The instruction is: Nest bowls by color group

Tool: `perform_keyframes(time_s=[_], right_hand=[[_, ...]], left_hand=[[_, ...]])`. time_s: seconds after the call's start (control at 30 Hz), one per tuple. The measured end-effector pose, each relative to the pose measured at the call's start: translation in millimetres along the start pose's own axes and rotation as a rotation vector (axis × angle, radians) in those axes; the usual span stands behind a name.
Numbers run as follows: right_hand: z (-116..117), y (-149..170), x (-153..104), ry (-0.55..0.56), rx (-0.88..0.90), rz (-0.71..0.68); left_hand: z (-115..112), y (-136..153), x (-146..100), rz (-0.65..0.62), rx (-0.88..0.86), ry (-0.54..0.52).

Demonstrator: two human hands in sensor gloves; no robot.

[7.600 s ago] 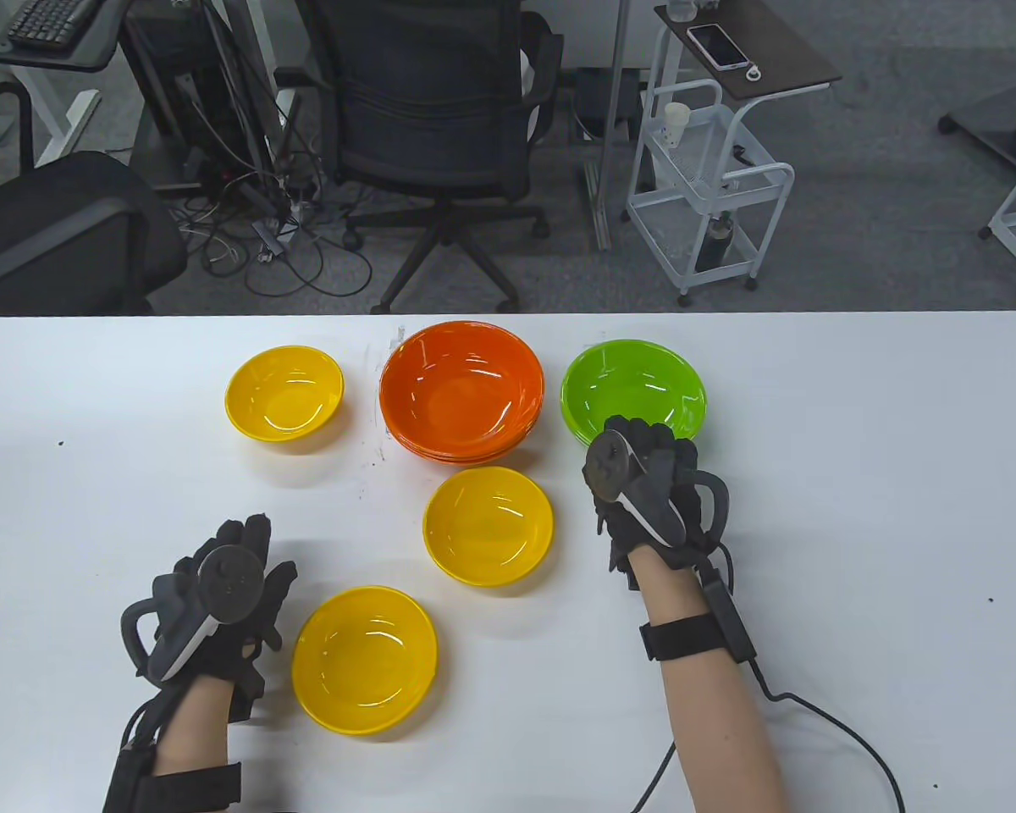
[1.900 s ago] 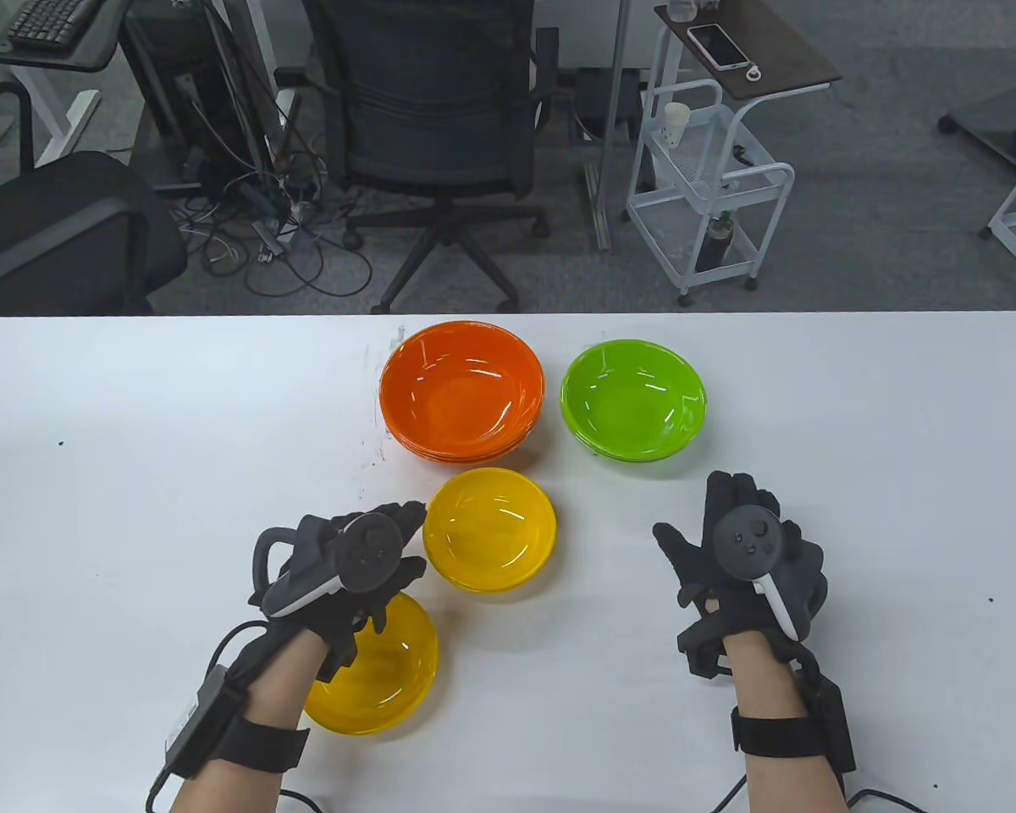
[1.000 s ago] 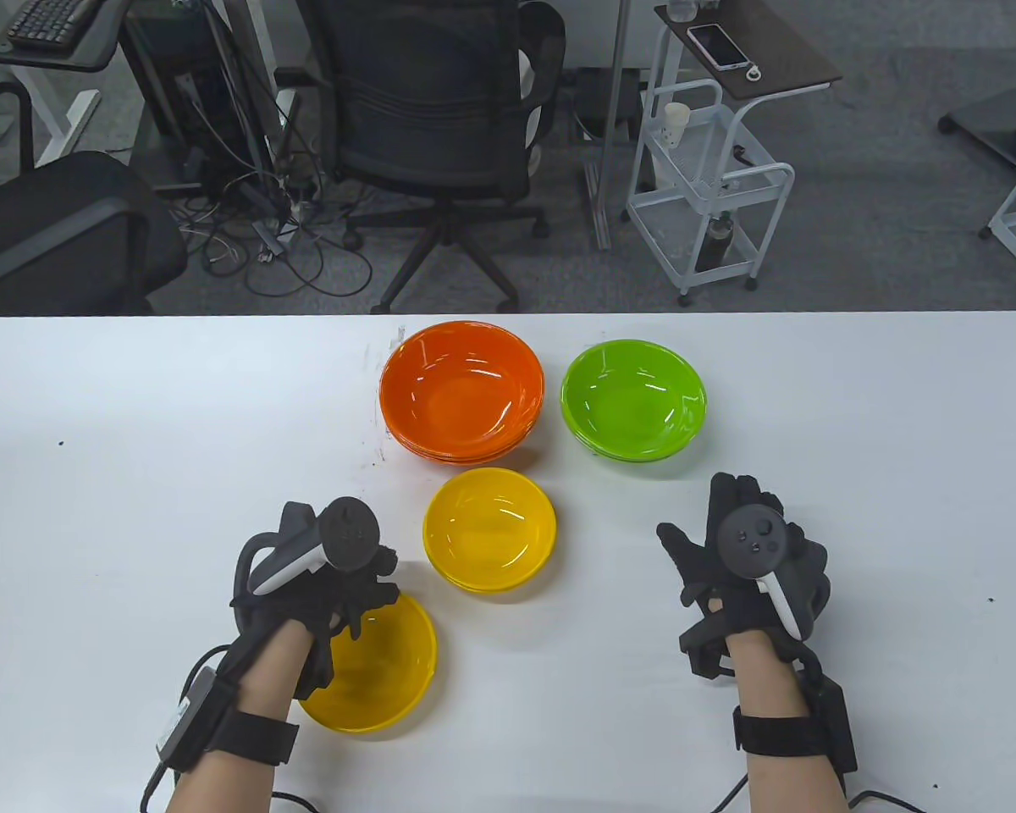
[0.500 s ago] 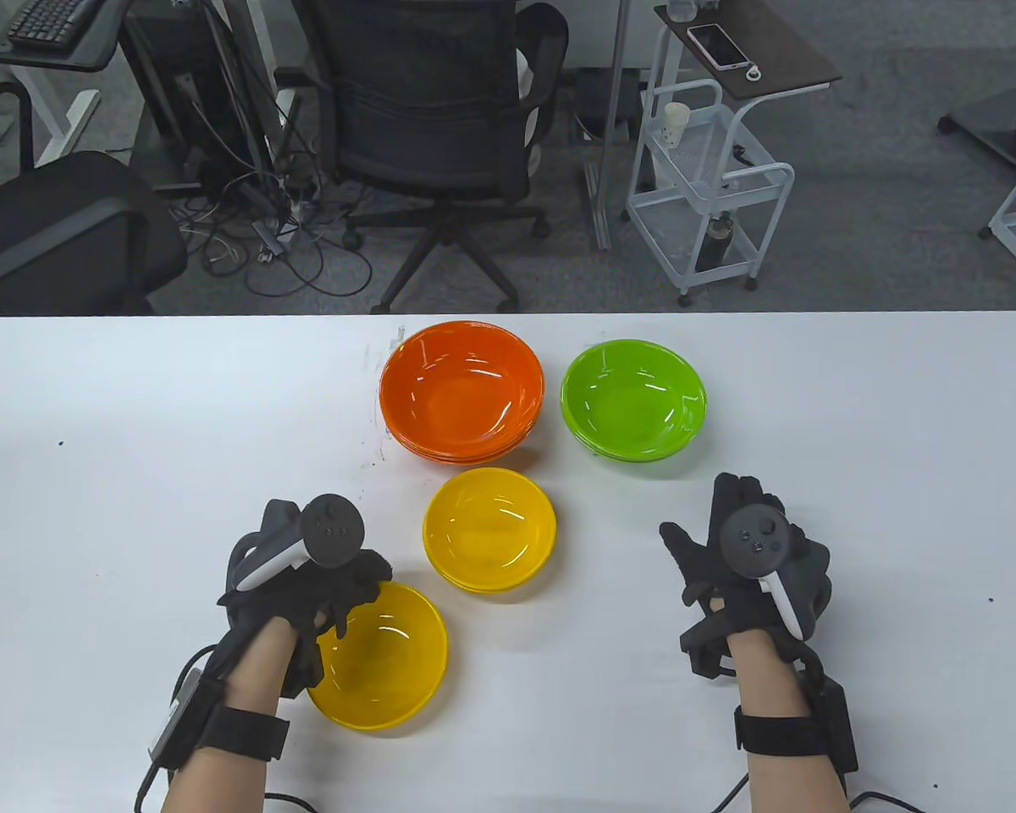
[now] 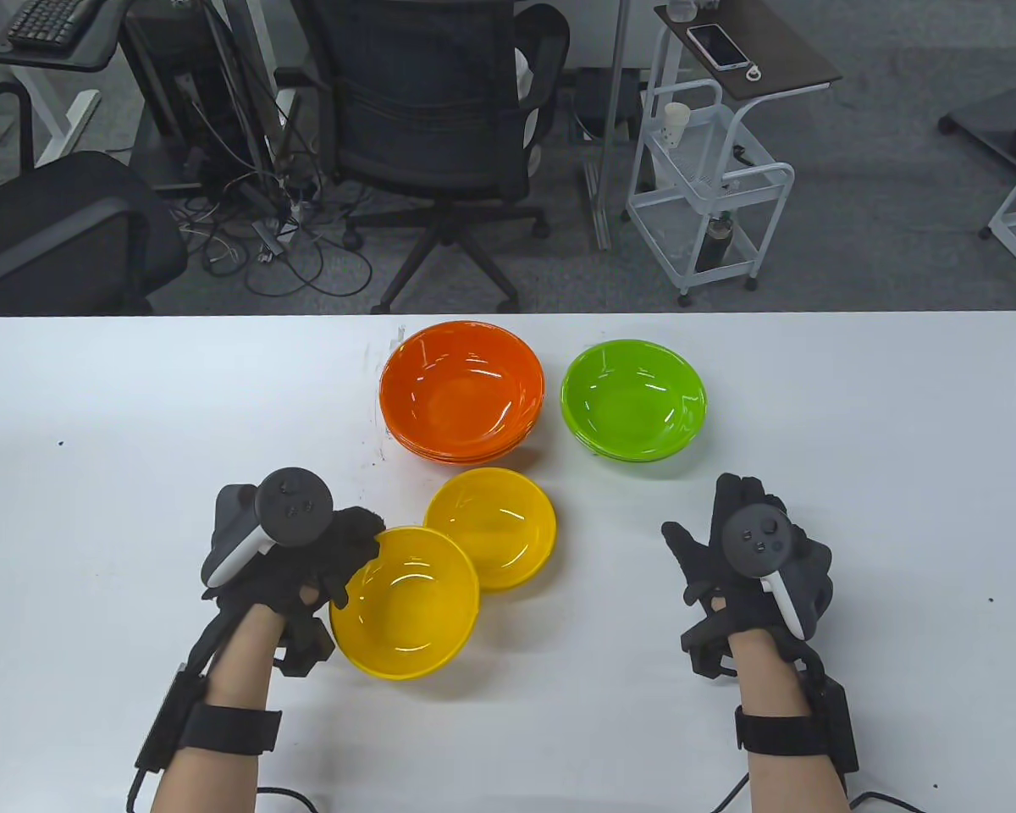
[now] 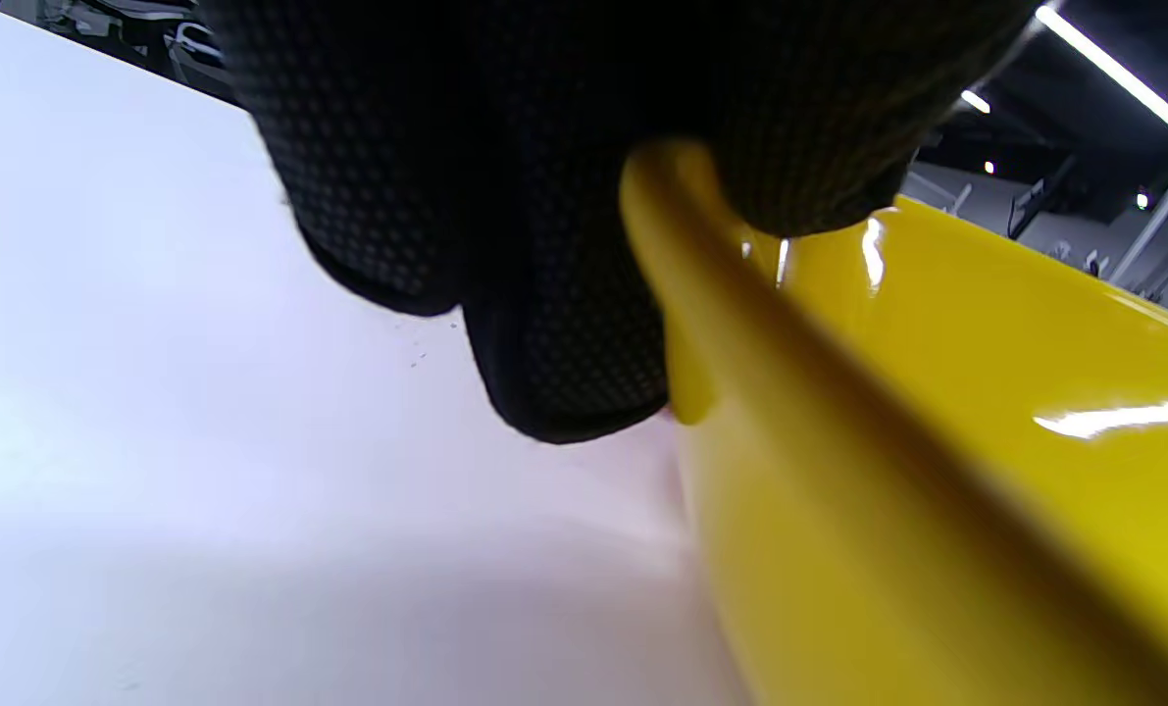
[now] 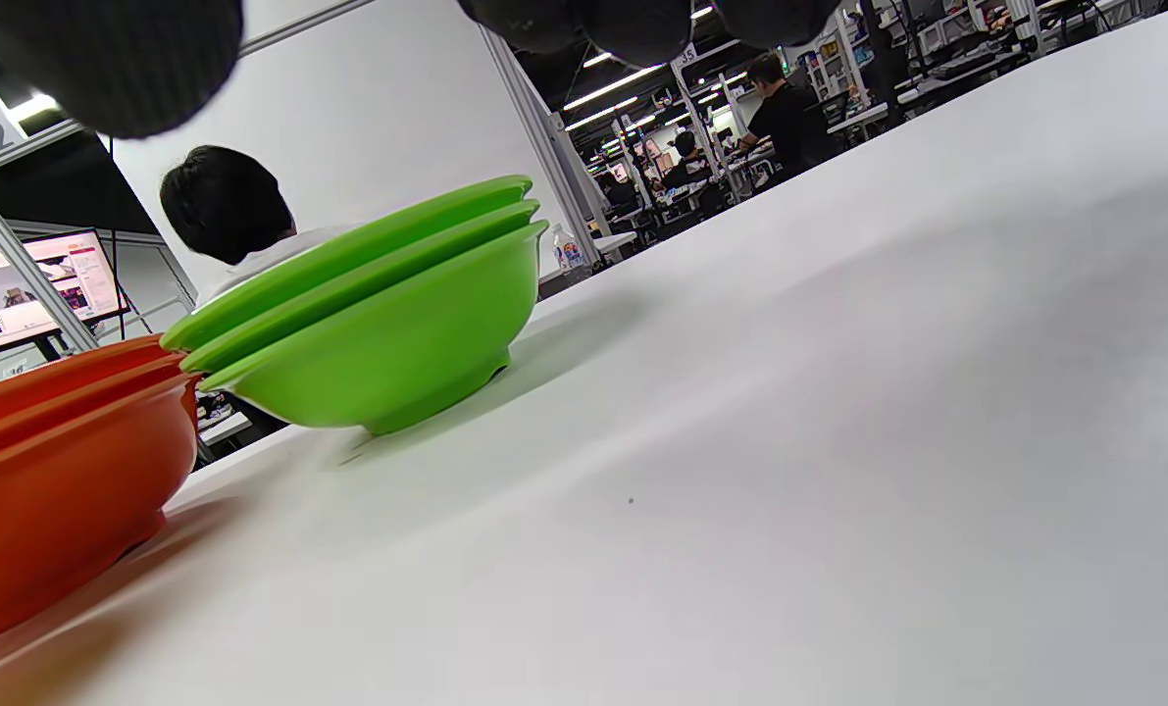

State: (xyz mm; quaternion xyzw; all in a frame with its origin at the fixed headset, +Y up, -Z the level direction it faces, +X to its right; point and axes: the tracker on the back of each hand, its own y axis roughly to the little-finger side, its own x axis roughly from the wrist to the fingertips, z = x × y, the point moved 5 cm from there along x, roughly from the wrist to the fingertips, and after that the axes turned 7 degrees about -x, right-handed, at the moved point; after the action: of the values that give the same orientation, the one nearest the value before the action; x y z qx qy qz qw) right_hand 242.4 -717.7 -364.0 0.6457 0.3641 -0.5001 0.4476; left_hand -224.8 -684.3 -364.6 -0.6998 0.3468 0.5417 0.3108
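The white table (image 5: 855, 406) fills the lower part of the table view, and every bowl is grouped around its centre. The largest item on it, a nested stack of orange bowls (image 5: 462, 391), is set at about 12 o'clock from the table's middle; in the right wrist view its rims (image 7: 64, 471) are seen layered at the left edge. Just beside it, at 3 o'clock, a smaller nested stack of green bowls (image 5: 633, 400) is placed, apart from the orange stack; three rims are counted in the right wrist view (image 7: 368, 314).

At 6 o'clock from the orange stack, a yellow bowl stack (image 5: 499, 525) is seen resting on the table, close to the orange rims. Overlapping its 8 o'clock edge, a single yellow bowl (image 5: 406, 601) is held; whether the two touch cannot be told from the table view. This bowl is gripped at its 9 o'clock rim by the left hand (image 5: 305, 559): in the left wrist view the gloved fingers (image 6: 544, 294) are pressed against the outer wall while another is hooked over the rim (image 6: 682, 245), so the hand is clamped on the bowl.

At 4 o'clock from the yellow stack, well apart from all bowls, the right hand (image 5: 753, 559) is laid flat over the table with its fingers spread and nothing held
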Motion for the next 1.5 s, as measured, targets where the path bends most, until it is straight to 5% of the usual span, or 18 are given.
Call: perform_keyframes(time_s=[0.37,0.87,1.5], right_hand=[[0,3,1,-0.005,0.012,0.006],[1,5,2,-0.011,0.022,0.011],[2,5,2,-0.009,0.015,0.010]], left_hand=[[-23,-21,19,0.043,-0.159,-0.147],[-48,-31,33,0.117,-0.014,-0.201],[-50,-33,27,0.098,0.170,-0.194]])
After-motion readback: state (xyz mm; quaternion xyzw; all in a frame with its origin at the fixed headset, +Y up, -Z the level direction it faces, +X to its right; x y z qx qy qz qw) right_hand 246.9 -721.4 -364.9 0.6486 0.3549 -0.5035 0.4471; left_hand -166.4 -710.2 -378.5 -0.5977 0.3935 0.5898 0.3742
